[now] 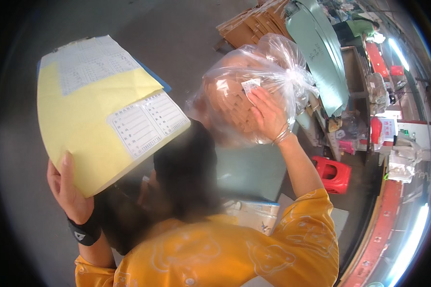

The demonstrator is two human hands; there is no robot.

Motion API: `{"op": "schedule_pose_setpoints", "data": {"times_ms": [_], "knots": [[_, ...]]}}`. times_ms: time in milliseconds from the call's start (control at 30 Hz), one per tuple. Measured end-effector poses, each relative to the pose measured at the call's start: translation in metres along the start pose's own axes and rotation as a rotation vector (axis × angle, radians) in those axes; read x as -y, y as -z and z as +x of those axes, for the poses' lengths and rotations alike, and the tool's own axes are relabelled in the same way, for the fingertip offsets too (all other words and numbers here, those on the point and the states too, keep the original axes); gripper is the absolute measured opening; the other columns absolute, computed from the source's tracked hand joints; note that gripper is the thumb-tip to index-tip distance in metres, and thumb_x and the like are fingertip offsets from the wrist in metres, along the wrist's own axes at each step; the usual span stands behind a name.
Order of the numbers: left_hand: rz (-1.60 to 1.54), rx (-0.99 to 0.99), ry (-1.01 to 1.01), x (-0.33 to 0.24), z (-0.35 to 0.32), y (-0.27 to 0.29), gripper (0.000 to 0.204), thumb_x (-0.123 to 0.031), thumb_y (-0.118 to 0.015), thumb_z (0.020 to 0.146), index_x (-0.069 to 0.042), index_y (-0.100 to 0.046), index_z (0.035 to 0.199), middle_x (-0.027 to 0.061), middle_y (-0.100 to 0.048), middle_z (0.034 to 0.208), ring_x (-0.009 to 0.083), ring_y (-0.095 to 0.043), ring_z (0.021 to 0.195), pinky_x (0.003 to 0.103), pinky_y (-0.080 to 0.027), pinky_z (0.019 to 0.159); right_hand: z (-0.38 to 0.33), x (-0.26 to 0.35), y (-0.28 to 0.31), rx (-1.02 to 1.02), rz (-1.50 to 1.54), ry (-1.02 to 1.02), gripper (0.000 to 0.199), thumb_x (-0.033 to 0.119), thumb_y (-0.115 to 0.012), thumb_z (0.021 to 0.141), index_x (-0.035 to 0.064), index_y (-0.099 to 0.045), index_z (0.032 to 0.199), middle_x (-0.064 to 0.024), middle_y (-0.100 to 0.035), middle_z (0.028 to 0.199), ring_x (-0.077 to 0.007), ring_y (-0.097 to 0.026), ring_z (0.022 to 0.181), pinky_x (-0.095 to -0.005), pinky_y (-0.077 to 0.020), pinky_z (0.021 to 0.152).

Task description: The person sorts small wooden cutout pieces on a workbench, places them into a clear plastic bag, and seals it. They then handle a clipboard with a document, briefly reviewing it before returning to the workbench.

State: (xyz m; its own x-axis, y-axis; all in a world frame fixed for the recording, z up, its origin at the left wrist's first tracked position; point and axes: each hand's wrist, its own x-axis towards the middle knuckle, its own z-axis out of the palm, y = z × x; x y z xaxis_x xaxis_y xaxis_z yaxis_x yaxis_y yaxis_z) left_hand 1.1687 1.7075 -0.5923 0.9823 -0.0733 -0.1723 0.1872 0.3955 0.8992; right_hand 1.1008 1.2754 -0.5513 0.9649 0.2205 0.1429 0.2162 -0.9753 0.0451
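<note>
My left hand grips the near edge of a clipboard, thumb on top and fingers underneath. Yellow label-backing sheets cover it, with white printed labels at the right and a written paper at the far end. A bit of the blue board shows behind them. Out to the right, my right hand lies with stretched fingers against a small white label on a clear plastic bag. The bag is tied at its right side and full of brown pieces whose kind I cannot make out.
Flattened cardboard and pale green sheets are stacked beyond the bag. A red plastic stool stands at the right. Cluttered shelving runs along that side, and a person in green is farther off.
</note>
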Motion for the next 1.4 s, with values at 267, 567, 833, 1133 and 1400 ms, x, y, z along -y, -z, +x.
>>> {"op": "schedule_pose_setpoints", "data": {"times_ms": [267, 567, 833, 1133, 1400], "knots": [[0.032, 0.014, -0.078, -0.002, -0.082, 0.022, 0.028, -0.01, -0.049, 0.091, 0.004, -0.049, 0.115, 0.0092, -0.06, 0.102, 0.0143, -0.057, 0.088, 0.025, -0.045, 0.076, -0.001, 0.043, -0.005, 0.07, -0.111, -0.248, 0.076, 0.033, -0.066, 0.077, 0.0091, -0.031, 0.141, -0.0183, -0.029, 0.144, -0.0349, -0.023, 0.135, -0.0462, -0.0213, 0.109], [0.02, 0.188, 0.184, 0.04, -0.16, 0.057, 0.046, -0.015, -0.06, 0.083, 0.003, -0.044, 0.123, 0.0115, -0.057, 0.114, 0.0204, -0.057, 0.1, 0.031, -0.046, 0.086, 0.009, 0.174, -0.034, 0.293, 1.624, -0.56, 0.076, 0.017, -0.064, 0.081, 0.0007, -0.022, 0.143, -0.0147, -0.033, 0.143, -0.0219, -0.035, 0.13, -0.0334, -0.028, 0.107], [-0.074, 0.173, 0.535, 0.031, -0.128, 0.04, 0.039, -0.014, -0.062, 0.084, 0.003, -0.049, 0.117, 0.0099, -0.061, 0.107, 0.018, -0.059, 0.094, 0.03, -0.047, 0.083, -0.019, 0.174, -0.074, 0.129, 1.536, -0.428, 0.062, -0.003, -0.061, 0.078, -0.002, -0.036, 0.135, -0.0122, -0.048, 0.129, -0.0161, -0.048, 0.116, -0.0298, -0.041, 0.097], [-0.02, 0.172, 0.4, 0.018, -0.125, 0.004, 0.042, -0.013, -0.062, 0.084, 0.003, -0.048, 0.119, 0.0072, -0.059, 0.11, 0.0139, -0.055, 0.099, 0.028, -0.044, 0.086, 0.038, 0.194, 0.015, -0.146, 0.611, 0.24, 0.03, 0.002, -0.069, 0.071, 0.005, -0.063, 0.1, -0.0098, -0.061, 0.094, -0.0211, -0.061, 0.082, -0.0315, -0.0496, 0.066], [0.125, 0.257, 0.206, 0.013, -0.132, -0.008, 0.032, -0.009, -0.057, 0.088, 0.002, -0.049, 0.117, 0.0054, -0.058, 0.107, 0.0115, -0.053, 0.098, 0.026, -0.043, 0.086, 0.063, 0.241, 0.017, 0.096, 0.685, 0.312, 0.009, 0.003, -0.066, 0.073, 0.0052, -0.062, 0.081, -0.0081, -0.063, 0.075, -0.0259, -0.062, 0.069, -0.034, -0.05, 0.06]]}}
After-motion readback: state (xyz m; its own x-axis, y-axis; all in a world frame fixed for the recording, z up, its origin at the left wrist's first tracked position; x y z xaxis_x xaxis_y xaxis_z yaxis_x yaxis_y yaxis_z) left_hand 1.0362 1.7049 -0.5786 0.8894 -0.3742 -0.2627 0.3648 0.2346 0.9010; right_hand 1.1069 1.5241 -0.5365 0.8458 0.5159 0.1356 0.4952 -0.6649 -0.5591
